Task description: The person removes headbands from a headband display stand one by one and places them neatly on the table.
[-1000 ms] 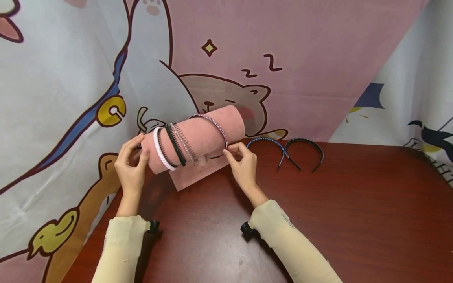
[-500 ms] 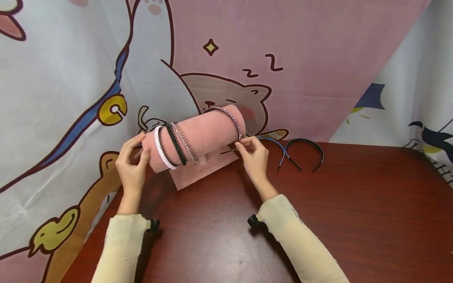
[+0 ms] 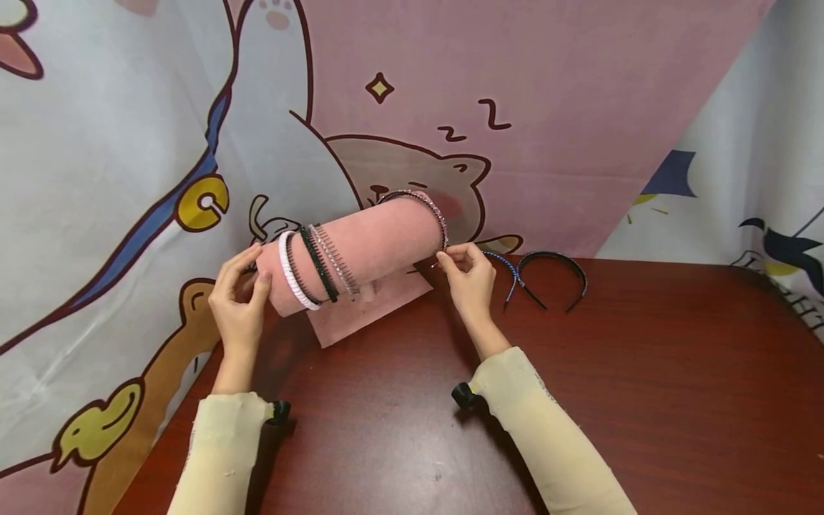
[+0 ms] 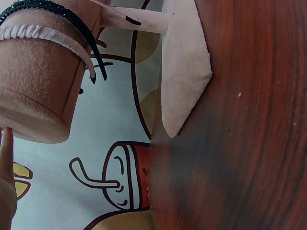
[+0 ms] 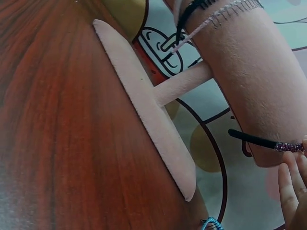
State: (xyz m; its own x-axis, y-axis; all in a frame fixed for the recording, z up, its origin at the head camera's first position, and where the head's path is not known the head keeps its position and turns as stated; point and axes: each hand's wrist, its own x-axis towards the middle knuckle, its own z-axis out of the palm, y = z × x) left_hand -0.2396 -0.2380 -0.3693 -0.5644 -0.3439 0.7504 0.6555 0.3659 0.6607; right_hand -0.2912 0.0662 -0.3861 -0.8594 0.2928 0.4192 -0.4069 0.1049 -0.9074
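Observation:
A pink fabric headband stand (image 3: 386,232), a padded roll on a post and flat base, stands tilted across the head view. My left hand (image 3: 238,300) grips the roll's left end, thumb in front and fingers behind. With thumb and fingertips, my right hand (image 3: 470,282) pinches one arm of a pink glitter headband (image 3: 443,217), which arches over the roll's right end; its black tip (image 5: 244,136) shows in the right wrist view. Toward the left end of the roll sit a white ruffled headband (image 3: 291,268), a black one (image 3: 315,257) and a silvery toothed one (image 3: 333,259).
A blue headband (image 3: 513,270) and a black headband (image 3: 553,256) lie side by side on the brown table (image 3: 618,386), right of the stand. Close behind hangs a cartoon-printed cloth (image 3: 579,129), which also runs along the left side.
My right hand has slid the glitter headband rightward along the roll, from right of its middle to its right end. The left hand has stayed at the left end.

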